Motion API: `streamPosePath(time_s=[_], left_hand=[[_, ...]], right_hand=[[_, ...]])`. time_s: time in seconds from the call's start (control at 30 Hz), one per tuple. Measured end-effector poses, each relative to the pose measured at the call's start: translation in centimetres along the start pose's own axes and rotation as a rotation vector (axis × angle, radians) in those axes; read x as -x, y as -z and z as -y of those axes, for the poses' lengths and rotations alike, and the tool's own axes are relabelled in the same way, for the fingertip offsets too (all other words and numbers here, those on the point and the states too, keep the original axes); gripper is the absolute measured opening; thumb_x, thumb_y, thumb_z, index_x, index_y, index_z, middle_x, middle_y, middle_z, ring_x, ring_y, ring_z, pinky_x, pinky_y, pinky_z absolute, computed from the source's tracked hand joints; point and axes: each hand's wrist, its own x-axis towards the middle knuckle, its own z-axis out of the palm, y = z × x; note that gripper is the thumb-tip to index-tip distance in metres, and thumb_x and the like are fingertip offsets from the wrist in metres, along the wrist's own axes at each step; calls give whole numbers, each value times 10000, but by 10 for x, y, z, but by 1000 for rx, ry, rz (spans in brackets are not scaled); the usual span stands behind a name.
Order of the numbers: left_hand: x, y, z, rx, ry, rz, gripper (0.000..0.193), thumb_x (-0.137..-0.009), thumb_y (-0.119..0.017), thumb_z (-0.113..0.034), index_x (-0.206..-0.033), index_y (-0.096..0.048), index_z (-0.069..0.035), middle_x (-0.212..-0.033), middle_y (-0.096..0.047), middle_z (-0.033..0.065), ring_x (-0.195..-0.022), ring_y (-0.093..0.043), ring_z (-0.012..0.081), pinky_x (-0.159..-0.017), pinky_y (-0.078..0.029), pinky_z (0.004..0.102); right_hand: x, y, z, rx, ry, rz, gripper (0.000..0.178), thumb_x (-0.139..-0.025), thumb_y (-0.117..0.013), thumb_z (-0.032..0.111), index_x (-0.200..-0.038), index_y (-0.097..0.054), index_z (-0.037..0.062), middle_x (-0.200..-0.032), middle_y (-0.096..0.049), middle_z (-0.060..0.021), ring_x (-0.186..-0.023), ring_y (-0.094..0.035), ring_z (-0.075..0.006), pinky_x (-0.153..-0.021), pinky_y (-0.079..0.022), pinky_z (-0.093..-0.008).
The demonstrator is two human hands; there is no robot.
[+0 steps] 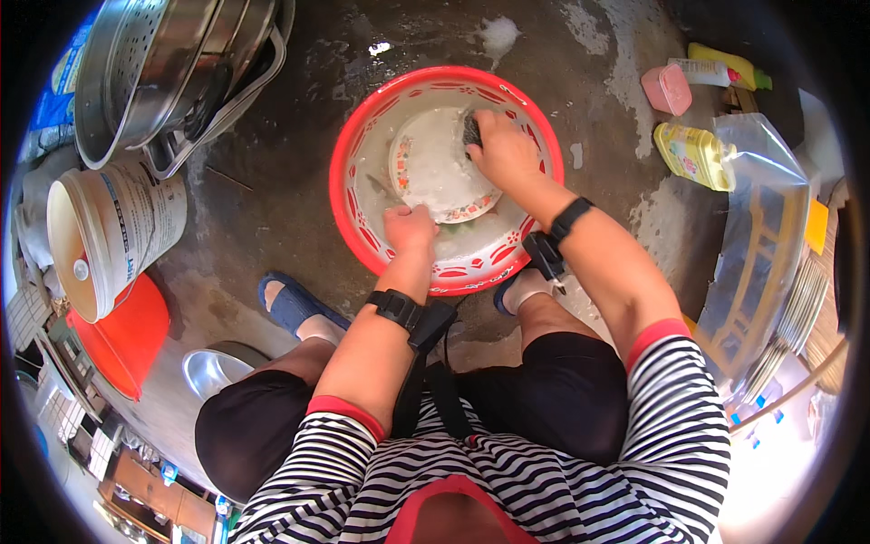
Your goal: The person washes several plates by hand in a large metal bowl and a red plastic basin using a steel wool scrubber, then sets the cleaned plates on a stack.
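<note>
A white plate (441, 163) with a patterned, colourful rim lies tilted inside a red-rimmed enamel basin (344, 213), wet with suds. My left hand (412, 228) is closed on the plate's near edge. At the plate's far right side, my right hand (505, 150) grips a dark scouring pad (471, 131), pressed near the rim. Part of the pad is hidden under my fingers. Cloudy water surrounds the plate, and another object's edge shows dimly beside it on the left.
Left of the basin stand stacked steel steamer pots (172, 72), a white bucket (136, 218), a red tub (127, 335) and a metal bowl (217, 367). To the right are a yellow detergent bottle (693, 156), a pink container (666, 89) and a clear plastic sheet (761, 218). The concrete floor (245, 218) is wet.
</note>
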Motion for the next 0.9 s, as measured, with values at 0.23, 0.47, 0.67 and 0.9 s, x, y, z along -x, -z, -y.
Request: streamPosePath(time_s=[0.23,0.47,0.67,0.9], left_hand=[[-16,10,11,240,27,68,85,-877,-522,-81,-935,-477,-37,-729,-532,55,-564,-541,150,-469,-468,292],[-15,8,-4,286,115,22,168,-896,-505,-151,-1001,-546,-27,-788,-577,74,-592,-521,154,-487,-419,288],[-20,1,-4,269,59,5,143,-902,-516,-183,-957,-547,-55,-770,-554,34,-604,-510,129,-501,-406,290],[-10,7,-29,316,235,193,154,-928,-491,-267,-911,-563,-133,-757,-551,-14,-605,-500,120,-494,-379,276]], right_hand=[[-3,-46,51,-114,187,34,264,-770,-636,218,-1003,-634,97,-956,-570,-132,-929,-574,-329,-779,-499,-437],[59,-10,33,-3,144,471,254,-772,-626,203,-1005,-644,104,-1002,-561,-131,-961,-571,-325,-780,-503,-436],[-2,-10,9,85,-20,82,326,-764,-640,150,-1078,-610,67,-1029,-555,-141,-982,-554,-339,-795,-498,-434],[26,-44,65,-175,313,205,270,-787,-566,155,-1041,-631,87,-1047,-569,-131,-944,-561,-352,-791,-513,-415]])
